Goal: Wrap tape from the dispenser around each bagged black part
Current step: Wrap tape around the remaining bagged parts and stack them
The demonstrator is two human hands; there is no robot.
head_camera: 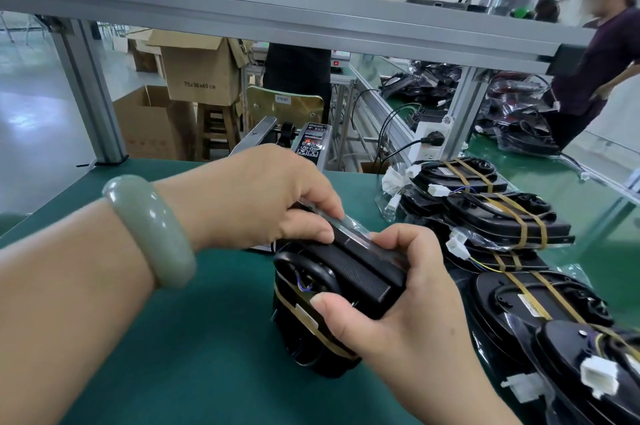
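A bagged black part [346,277] is held upright just above the green table [207,338], with a band of brownish tape round its lower end. My right hand [401,306] grips it from the right, thumb across its front. My left hand [263,196], with a green bangle on the wrist, pinches a strip of clear tape against the part's top edge. The tape dispenser [308,142] stands behind my left hand at the table's far edge, partly hidden.
Several taped bagged parts [491,216] lie stacked along the right side of the table. An aluminium frame rail [277,19] crosses overhead. Cardboard boxes [194,74] and a stool stand beyond the table. One person stands at the back, another at far right.
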